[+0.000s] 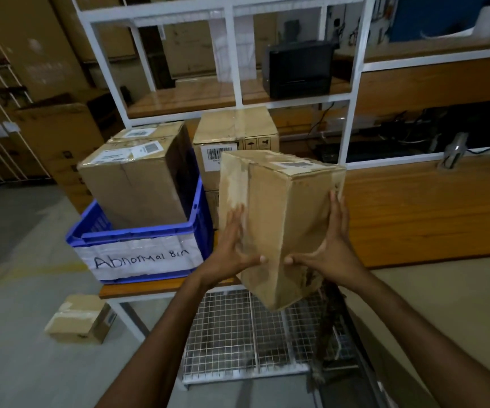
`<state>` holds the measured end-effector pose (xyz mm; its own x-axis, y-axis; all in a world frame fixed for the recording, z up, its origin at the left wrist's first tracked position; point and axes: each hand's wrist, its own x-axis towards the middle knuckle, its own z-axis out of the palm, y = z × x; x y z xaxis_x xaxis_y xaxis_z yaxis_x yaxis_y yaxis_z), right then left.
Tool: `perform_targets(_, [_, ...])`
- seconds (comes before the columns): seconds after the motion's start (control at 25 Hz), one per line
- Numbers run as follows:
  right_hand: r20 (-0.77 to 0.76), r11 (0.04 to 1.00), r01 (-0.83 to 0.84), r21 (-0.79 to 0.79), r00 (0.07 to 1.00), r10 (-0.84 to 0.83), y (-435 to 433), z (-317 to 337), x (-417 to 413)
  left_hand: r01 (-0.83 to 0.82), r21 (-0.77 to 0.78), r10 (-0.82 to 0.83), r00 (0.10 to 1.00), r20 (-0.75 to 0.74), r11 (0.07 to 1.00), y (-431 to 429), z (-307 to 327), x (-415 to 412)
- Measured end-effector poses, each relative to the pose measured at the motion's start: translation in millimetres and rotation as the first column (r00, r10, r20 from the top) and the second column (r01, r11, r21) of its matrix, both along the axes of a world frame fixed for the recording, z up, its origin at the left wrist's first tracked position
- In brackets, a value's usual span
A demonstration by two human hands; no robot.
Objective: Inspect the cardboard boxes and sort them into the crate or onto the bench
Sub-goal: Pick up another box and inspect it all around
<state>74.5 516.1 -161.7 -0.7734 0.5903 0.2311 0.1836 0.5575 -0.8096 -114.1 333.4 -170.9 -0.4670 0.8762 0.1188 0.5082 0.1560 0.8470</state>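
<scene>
The worn box (282, 207) is held tilted above the front edge of the bench (414, 213), pressed between the flat, straight-fingered left hand (232, 245) and right hand (333, 245), likely so its faces can be inspected beside the crate (137, 232)

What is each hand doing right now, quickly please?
Left hand: open, straight fingers pressing the cardboard box on its left face.
Right hand: open, pressing its right face; together they carry it.
</scene>
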Motion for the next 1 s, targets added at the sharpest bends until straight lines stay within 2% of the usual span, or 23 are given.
perform_targets(0.08, [-0.156, 0.994, 0.075, -0.080, 0.984, -0.086, -7, 0, -8, -0.008, 0.087, 0.004, 0.999, 0.048, 0.996, 13, 24, 19])
perform_targets(0.16, [-0.246, 0.980, 0.133, -0.149, 0.955, -0.167, -6, 8, -14, -0.098, 0.175, 0.093, 0.995, 0.038, 0.980, 20, 41, 32])
perform_targets(0.2, [-0.244, 0.978, 0.158, -0.134, 0.951, -0.187, -3, 14, -15, -0.145, 0.228, 0.145, 0.989, 0.020, 0.963, 21, 46, 35])
perform_targets(0.28, [-0.210, 0.984, 0.176, -0.003, 0.962, -0.173, 5, 27, -17, -0.240, 0.313, 0.260, 0.965, -0.021, 0.919, 20, 55, 34])
perform_targets(0.36, [-0.162, 0.983, 0.126, 0.133, 0.981, -0.104, 9, 37, -26, -0.311, 0.328, 0.351, 0.933, -0.072, 0.892, 20, 64, 30])
perform_targets(0.4, [-0.143, 0.983, 0.098, 0.153, 0.987, -0.076, 8, 41, -31, -0.327, 0.310, 0.372, 0.923, -0.098, 0.893, 20, 66, 28])
perform_targets(0.48, [-0.133, 0.989, 0.079, 0.128, 0.989, -0.062, 3, 45, -41, -0.350, 0.296, 0.394, 0.913, -0.106, 0.889, 20, 65, 25])
perform_targets(0.56, [-0.158, 0.991, 0.083, 0.101, 0.985, -0.066, -4, 46, -46, -0.352, 0.328, 0.389, 0.920, -0.051, 0.876, 15, 59, 22])
perform_targets(0.8, [-0.148, 0.998, -0.024, 0.055, 0.988, 0.032, -7, 45, -36, -0.242, 0.310, 0.254, 0.967, 0.002, 0.919, -5, 54, 15])
perform_targets(0.92, [-0.193, 0.992, 0.076, 0.101, 0.980, -0.055, -11, 58, -29, -0.296, 0.380, 0.299, 0.953, 0.052, 0.877, -3, 67, 19])
perform_targets(1.0, [-0.236, 0.984, 0.140, 0.111, 0.965, -0.111, -13, 73, -27, -0.376, 0.394, 0.387, 0.921, 0.055, 0.839, 0, 79, 20])
